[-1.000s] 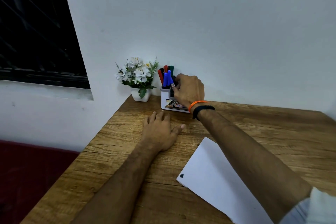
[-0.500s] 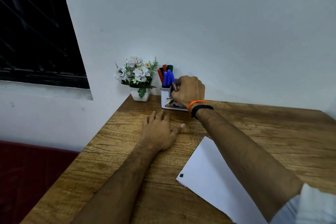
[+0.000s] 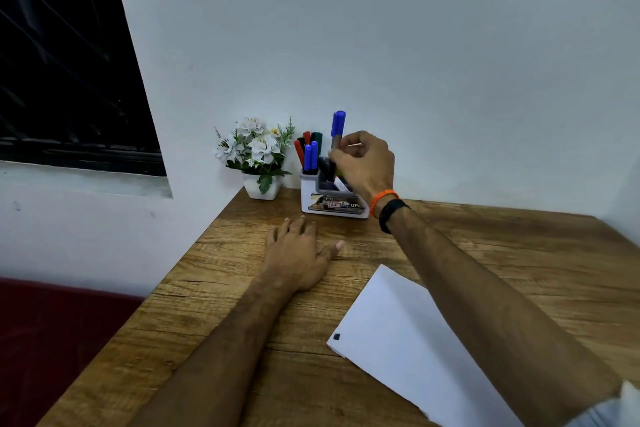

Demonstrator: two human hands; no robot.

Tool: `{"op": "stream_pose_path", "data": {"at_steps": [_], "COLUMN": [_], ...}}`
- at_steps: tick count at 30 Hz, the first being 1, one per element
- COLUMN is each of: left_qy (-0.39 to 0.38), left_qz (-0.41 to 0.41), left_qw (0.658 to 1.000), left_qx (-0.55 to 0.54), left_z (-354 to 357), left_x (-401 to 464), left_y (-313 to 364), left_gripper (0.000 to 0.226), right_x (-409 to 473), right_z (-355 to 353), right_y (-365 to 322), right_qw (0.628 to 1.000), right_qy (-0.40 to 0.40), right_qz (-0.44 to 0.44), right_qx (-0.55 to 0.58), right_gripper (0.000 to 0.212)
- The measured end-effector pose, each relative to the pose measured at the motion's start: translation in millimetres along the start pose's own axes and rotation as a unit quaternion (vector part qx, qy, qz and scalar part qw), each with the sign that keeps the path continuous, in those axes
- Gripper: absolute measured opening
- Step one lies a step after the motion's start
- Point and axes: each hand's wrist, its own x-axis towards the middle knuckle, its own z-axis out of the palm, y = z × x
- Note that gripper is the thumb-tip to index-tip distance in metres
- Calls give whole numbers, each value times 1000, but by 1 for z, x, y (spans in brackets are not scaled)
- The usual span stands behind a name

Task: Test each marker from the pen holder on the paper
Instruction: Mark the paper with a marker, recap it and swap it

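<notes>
Right hand (image 3: 365, 165) grip pinched on blue-capped marker (image 3: 336, 139) — upright, tip end w/in pen holder (image 3: 332, 199) at bench (image 3: 485, 253) rear. Left hand (image 3: 298, 253) flat, fingers spread, holding nothing — paper (image 3: 398, 329) near front.

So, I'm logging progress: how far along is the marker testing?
Early. One small dark mark on the paper suggests a single test done. The right hand is lifting a blue-capped marker from the pen holder. Several markers remain; the left hand rests flat.

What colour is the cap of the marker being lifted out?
Blue cap, on the marker in the right hand; head view.
</notes>
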Motion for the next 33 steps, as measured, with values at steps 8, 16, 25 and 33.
{"op": "stream_pose_path", "data": {"at_steps": [8, 16, 25, 33], "left_qy": [136, 127, 80, 10], "left_qz": [34, 156, 135, 198], "left_qw": [899, 904, 896, 936], "left_qx": [-414, -378, -415, -292], "left_z": [-29, -38, -33, -32], "left_x": [-10, -26, -29, -34], "left_y": [13, 20, 27, 35], "left_gripper": [66, 29, 15, 21], "right_x": [-47, -84, -83, -93], "right_z": [-57, -106, -116, -100], "right_y": [10, 27, 45, 50], "right_qw": [978, 953, 930, 919], "right_qy": [-166, -281, -265, -309], "right_qz": [76, 96, 131, 109], "right_qx": [96, 57, 218, 219], "right_gripper": [15, 15, 29, 7]}}
